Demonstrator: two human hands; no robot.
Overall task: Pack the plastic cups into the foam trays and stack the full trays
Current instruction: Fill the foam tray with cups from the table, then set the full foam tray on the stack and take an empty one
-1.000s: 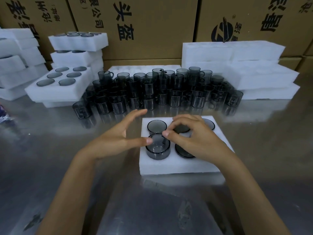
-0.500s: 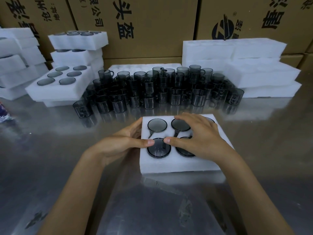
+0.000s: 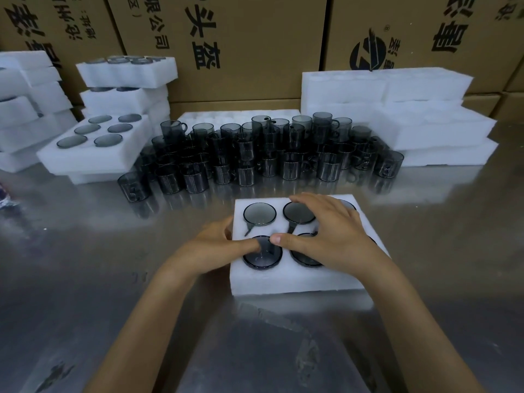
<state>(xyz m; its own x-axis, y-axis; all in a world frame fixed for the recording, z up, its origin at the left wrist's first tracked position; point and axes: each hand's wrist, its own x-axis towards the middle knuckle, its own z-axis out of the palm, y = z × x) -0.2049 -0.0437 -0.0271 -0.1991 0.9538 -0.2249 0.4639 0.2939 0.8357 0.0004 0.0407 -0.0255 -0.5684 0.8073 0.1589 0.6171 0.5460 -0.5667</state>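
Behind, cartons (image 3: pixel 249 46) printed "头盔"

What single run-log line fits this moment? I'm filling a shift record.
step: seating cup | left hand: thumb presses front-left cup | right hand: lies across foam tray | loose cups: behind

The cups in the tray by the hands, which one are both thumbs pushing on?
The front-left cup, nearest the person. The left hand and right hand both press thumbs on its top; the back-left cup goes untouched.
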